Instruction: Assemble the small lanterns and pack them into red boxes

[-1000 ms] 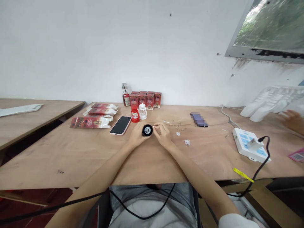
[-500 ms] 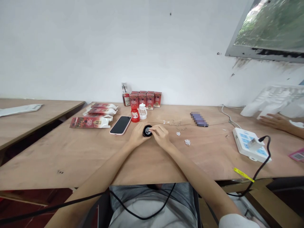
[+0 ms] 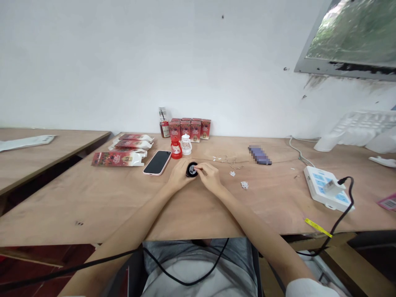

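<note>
My left hand [image 3: 179,175] is wrapped around a round black piece [image 3: 188,173] that looks like the base of a small lantern. Its round end faces up and shows a greyish inside. The fingertips of my right hand [image 3: 209,174] are pinched together over that end, touching it at the right; whatever they may hold is too small to make out. Just beyond my hands stand a red lantern [image 3: 176,149] and a white lantern [image 3: 186,145], side by side. Left of my left hand lies a phone with a pink edge [image 3: 157,163].
Red boxes [image 3: 195,131] and a bottle [image 3: 164,123] stand by the wall. Flattened red packages [image 3: 118,159] lie left. To the right are small white pieces [image 3: 244,185], thin wires [image 3: 232,161], a blurred phone [image 3: 260,155], a power strip [image 3: 328,189] and a yellow strip [image 3: 318,227].
At the far right, another person's hand has left the white items and is out of view. My two hands stay at the black piece, with hardly any visible movement.
</note>
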